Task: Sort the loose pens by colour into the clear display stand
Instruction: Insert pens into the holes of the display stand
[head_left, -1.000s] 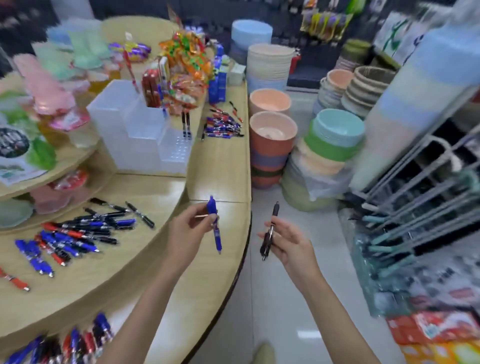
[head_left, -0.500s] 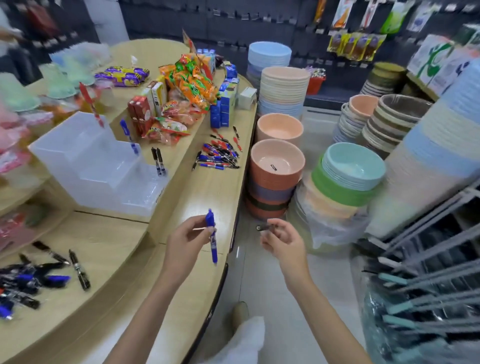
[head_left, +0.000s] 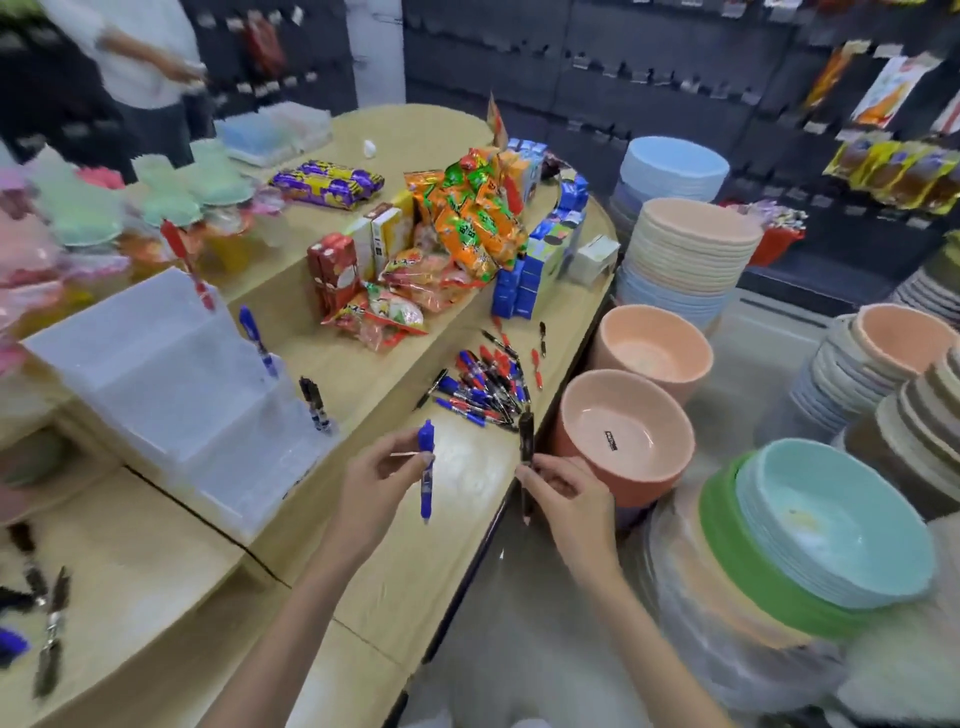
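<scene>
View from the head camera, read left to right. At eight o'clock a few dark loose pens (head_left: 49, 618) lie blurred on the wooden table (head_left: 156, 597). At nine to ten o'clock I see the clear display stand (head_left: 171, 384), stepped in tiers: a red pen (head_left: 189, 265) leans in its upper tier, a stowed blue pen (head_left: 257, 340) stands one step down at its four o'clock, and a stowed black pen (head_left: 314, 405) stands lower again, toward five o'clock. Just left of centre, my left hand (head_left: 374, 483) pinches the held blue pen (head_left: 426, 470) between thumb and fingertips, the pen near upright with its tip down, over the table. At twelve o'clock from that hand a pen pile (head_left: 483, 384) of mixed blue, red and black lies near the table edge, with snack packets (head_left: 467, 223) heaped beyond it. Just right of centre, my right hand (head_left: 571, 493) has its fingers curled round the lower part of the held black pen (head_left: 526, 441), which stands upright at the table edge. At that hand's one o'clock sits a peach bowl (head_left: 623, 431); stacked teal bowls (head_left: 831, 525) sit at four o'clock of the frame.
</scene>
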